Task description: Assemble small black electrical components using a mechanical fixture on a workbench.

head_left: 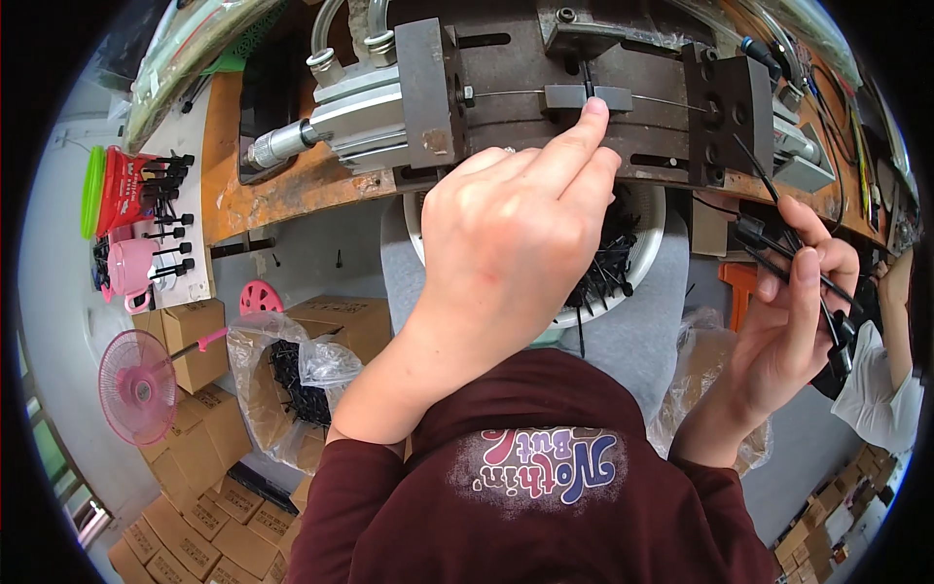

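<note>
Left hand presses one fingertip on the metal jig; right hand, beside the jig, grips black cable ties.

Dull dark metal jig at top; glossy black plastic ties; worn, seemingly wooden table; matt cardboard boxes lower left.
</note>
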